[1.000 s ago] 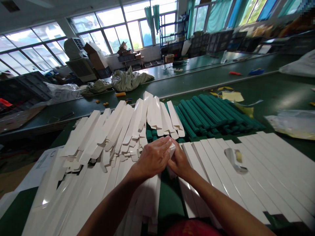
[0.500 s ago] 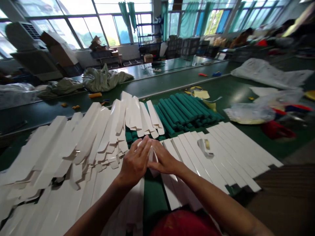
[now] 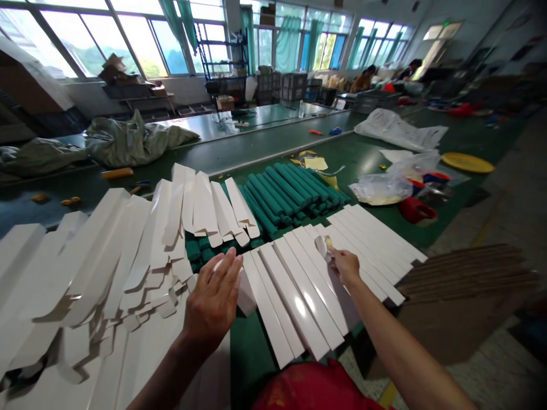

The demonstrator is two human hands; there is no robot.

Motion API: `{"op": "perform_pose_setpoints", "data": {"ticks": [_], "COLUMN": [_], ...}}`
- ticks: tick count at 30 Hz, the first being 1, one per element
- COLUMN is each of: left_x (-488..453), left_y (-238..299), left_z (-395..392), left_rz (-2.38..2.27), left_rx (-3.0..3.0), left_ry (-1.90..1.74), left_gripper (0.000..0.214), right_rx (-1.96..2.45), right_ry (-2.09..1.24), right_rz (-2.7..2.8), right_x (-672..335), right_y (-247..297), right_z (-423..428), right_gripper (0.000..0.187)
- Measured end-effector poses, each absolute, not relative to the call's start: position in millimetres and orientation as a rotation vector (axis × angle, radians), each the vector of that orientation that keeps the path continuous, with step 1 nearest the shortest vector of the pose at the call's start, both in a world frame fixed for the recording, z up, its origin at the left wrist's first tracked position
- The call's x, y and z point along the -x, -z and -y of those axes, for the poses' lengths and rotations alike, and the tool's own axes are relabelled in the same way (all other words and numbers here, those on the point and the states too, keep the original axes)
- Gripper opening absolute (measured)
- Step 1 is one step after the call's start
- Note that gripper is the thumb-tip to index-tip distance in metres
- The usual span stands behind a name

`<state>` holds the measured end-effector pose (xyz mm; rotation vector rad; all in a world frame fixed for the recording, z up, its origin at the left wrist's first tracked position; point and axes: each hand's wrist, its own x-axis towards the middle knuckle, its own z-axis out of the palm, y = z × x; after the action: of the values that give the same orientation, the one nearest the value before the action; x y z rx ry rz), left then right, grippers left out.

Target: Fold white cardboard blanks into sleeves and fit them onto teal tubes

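Observation:
My left hand (image 3: 212,303) lies with its fingers stretched out over the end of a long white folded carton (image 3: 246,294), at the edge of a heap of such cartons (image 3: 106,256). My right hand (image 3: 345,266) has reached right, and its fingertips are pinched on a small clear roll with a yellowish core (image 3: 323,246). That roll rests on a row of flat white carton blanks (image 3: 299,302). Behind both hands lies a pile of green sticks (image 3: 294,191) on the green table (image 3: 256,364).
A clear plastic bag (image 3: 380,188), a red item (image 3: 416,210) and a yellow plate (image 3: 468,162) lie at the right. Brown cardboard sheets (image 3: 465,273) stick out past the table's right edge. Grey-green sacks (image 3: 132,142) sit on the far bench. A person (image 3: 363,80) works far behind.
My hands were together on the end of a white carton. The right hand has let go and moved right to the small roll; the left stays on the carton with fingers spread. The view swung right.

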<state>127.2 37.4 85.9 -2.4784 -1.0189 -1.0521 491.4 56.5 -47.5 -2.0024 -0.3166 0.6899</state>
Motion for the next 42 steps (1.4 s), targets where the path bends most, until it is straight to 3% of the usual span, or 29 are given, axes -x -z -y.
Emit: {"op": "perform_pose_setpoints", "data": {"ticks": [6, 14, 20, 33, 38, 42], "left_x": [-121, -122, -120, -114, -110, -119], "left_y": [-86, -88, -88, -88, -87, -87], "left_z": [-36, -35, -37, -52, -56, -52], "left_rz": [1.053, 1.068, 1.043, 1.175, 1.3, 1.31], "left_rx": [2.45, 2.472, 2.487, 2.596, 2.558, 2.542], "left_ry": [1.085, 1.082, 1.1, 1.099, 1.116, 1.203], "left_gripper": [0.053, 0.05, 0.051, 0.045, 0.043, 0.037], "right_rx": [1.887, 1.586, 1.58, 2.056, 2.172, 1.974], "right_ry": [-0.95, -0.86, -0.88, -0.704, -0.527, -0.514], "right_rz": [0.011, 0.026, 0.211, 1.045, 1.19, 1.2], "right_x": [-501, -491, -495, -528, -528, -469], "right_y": [46, 62, 81, 84, 61, -5], "right_z": [-74, -50, -37, -33, -35, -29], "right_gripper": [0.021, 0.02, 0.025, 0.02, 0.023, 0.015]}}
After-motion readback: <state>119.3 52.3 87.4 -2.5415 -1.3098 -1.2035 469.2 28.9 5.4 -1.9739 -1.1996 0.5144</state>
